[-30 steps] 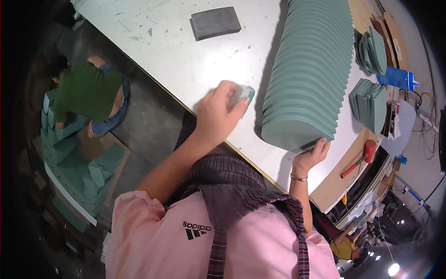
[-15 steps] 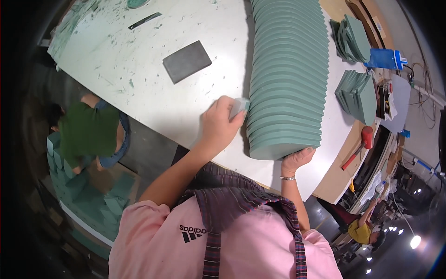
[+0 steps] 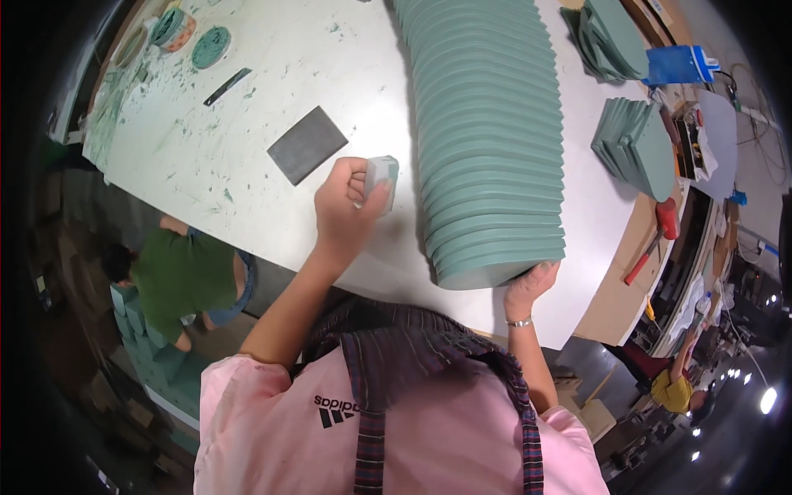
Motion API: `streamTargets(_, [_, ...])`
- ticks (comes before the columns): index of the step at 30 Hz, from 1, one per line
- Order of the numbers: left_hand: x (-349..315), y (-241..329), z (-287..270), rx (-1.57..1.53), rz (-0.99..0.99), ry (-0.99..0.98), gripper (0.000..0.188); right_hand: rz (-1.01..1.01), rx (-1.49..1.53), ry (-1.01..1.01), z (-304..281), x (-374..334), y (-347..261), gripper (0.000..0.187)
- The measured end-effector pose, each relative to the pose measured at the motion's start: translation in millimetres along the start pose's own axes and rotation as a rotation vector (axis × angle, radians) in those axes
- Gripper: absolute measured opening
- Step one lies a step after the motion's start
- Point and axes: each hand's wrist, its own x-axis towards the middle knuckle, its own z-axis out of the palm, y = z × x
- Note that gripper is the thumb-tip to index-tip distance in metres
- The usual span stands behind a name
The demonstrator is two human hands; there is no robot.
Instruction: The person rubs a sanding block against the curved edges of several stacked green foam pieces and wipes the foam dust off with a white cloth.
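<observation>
A long row of thin green curved-edged slabs (image 3: pixel 491 165), pressed face to face, runs away from me across the white table. Pinched in my left hand (image 3: pixel 340 210) is a small pale grey block (image 3: pixel 379 175). That hand is left of the row, apart from it and over the tabletop. At the row's near right corner my right hand (image 3: pixel 530 290) grips the end slab, its thumb against the side and its other fingers partly hidden. A flat dark grey rectangular plate (image 3: pixel 308 145) lies just beyond my left hand.
On the white table (image 3: pixel 272 82) lie a dark strip (image 3: pixel 228 87), a lid of green paste (image 3: pixel 211 48) and a tub (image 3: pixel 172 30). Loose green slabs (image 3: pixel 634 144), a blue bottle (image 3: pixel 679 64) and a red mallet (image 3: pixel 667 219) are at right. A person in green (image 3: pixel 188 276) bends at left.
My left hand has drawn the block leftward, away from the row's side. My right hand keeps its place at the near end. The whole view has shifted slightly.
</observation>
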Motion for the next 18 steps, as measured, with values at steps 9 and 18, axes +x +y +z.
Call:
streamTargets(9, [2, -2, -6, -0.103, 0.004, -0.065, 0.019, -0.842, -0.398, -0.498, 48, 100, -160, 0.032])
streamTargets(18, [-6, -9, -35, -0.136, 0.085, 0.063, 0.019, -1.002, -0.450, -1.027, 123, 110, -158, 0.012])
